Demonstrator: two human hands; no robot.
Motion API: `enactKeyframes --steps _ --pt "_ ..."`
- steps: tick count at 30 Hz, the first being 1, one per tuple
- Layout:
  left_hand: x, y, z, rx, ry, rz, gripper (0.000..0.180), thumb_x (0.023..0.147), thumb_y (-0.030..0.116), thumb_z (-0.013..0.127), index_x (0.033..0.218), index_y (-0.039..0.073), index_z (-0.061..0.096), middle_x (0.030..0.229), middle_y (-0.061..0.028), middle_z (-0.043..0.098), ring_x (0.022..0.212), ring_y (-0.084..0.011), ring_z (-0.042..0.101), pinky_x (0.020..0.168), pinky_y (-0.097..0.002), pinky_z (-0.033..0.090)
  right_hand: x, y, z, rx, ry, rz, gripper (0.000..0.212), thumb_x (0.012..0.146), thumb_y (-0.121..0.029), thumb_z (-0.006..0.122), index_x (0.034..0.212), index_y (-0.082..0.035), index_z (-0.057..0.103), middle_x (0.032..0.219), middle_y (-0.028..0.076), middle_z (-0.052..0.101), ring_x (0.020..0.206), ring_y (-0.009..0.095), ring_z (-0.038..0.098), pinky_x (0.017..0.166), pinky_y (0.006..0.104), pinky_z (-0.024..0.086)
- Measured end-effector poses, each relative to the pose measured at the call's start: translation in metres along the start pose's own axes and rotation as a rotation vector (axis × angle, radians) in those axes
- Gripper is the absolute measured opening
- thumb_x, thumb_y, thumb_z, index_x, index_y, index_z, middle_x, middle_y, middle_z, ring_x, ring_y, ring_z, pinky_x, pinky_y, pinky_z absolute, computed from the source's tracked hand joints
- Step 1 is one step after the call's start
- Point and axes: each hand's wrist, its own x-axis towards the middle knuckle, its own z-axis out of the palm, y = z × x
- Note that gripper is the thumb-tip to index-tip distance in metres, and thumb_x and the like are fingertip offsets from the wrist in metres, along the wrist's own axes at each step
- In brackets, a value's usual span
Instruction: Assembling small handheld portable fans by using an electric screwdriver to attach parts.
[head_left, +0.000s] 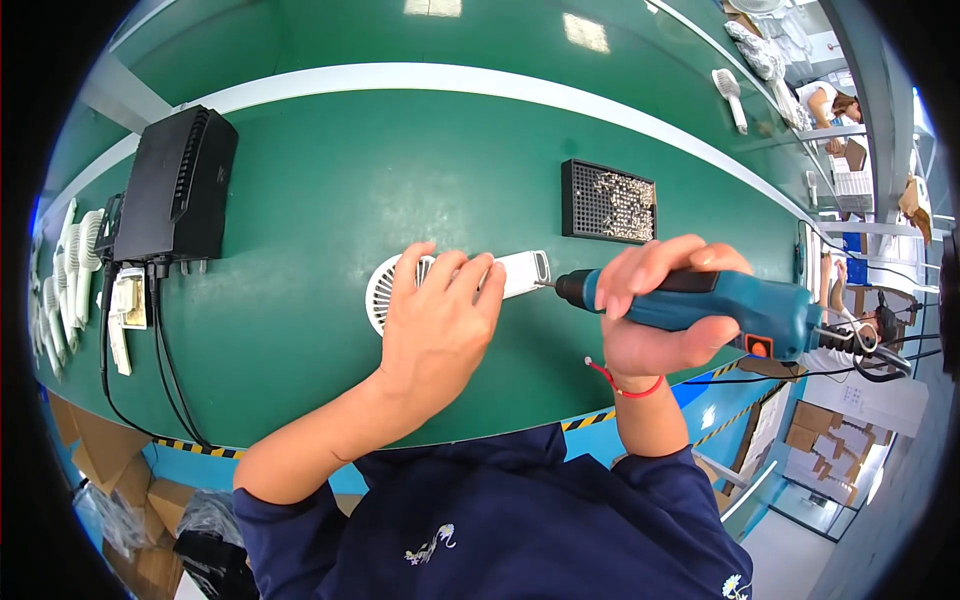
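A white handheld fan (521, 273) lies on the green tabletop, its round slotted head to the left and its handle pointing right. My left hand (438, 325) rests over it, fingers bent across the head and the near part of the handle, holding it against the table. Wrapped in my right hand (652, 345) is a teal and black electric screwdriver (755, 305), held nearly level. The screwdriver's thin bit reaches the end of the fan's handle; whether a screw is on the tip is too small to tell.
Beyond my right hand sits a black perforated tray (608, 202) with many small screws. A black power box (175, 185) with cables stands at left, beside several white fans (62, 280). Another fan (731, 100) lies past the white divider (440, 78). Co-workers are at far right.
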Motion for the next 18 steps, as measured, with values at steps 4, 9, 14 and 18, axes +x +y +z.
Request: enactKeyframes --steps 4,9,14,18 --pt "0.011 -0.004 0.003 -0.014 0.017 0.002 0.033 0.07 0.006 0.063 0.101 -0.002 0.065 0.099 -0.0078 0.062 0.093 -0.0206 0.057 0.097 -0.0452 0.038 0.021 -0.018 -0.011 0.161 0.149 -0.061 0.053 0.096 -0.057 0.043 0.116 -0.009 0.048 0.08 0.008 0.055 0.045 0.012 0.046 0.04 0.0256 0.04" --pt "0.01 -0.001 -0.022 -0.003 -0.105 -0.019 0.021 0.071 0.007 0.066 0.09 0.0 0.063 0.095 -0.0124 0.063 0.088 -0.0253 0.061 0.086 -0.0462 0.046 0.028 -0.023 -0.07 0.217 0.463 0.114 0.042 0.098 -0.048 0.045 0.106 -0.008 0.054 0.079 0.006 0.053 0.044 0.01 0.041 0.038 0.024 0.032" --pt "-0.003 0.009 0.01 -0.057 -0.15 -0.004 0.015 0.069 0.007 0.061 0.082 0.0 0.064 0.082 -0.0134 0.061 0.078 -0.0286 0.061 0.08 -0.0463 0.047 -0.009 0.013 -0.18 0.42 0.787 0.522 0.029 0.095 -0.035 0.058 0.098 -0.007 0.051 0.077 -0.001 0.045 0.048 0.005 0.03 0.039 0.018 0.027" --pt "-0.001 0.011 -0.008 0.005 -0.13 0.096 0.041 0.076 0.009 0.065 0.115 0.001 0.059 0.097 -0.0124 0.06 0.093 -0.0287 0.059 0.088 -0.0441 0.042 -0.024 0.055 -0.254 0.729 0.644 0.527 0.032 0.099 -0.036 0.053 0.103 -0.004 0.054 0.079 0.002 0.049 0.049 0.008 0.036 0.038 0.0205 0.032"
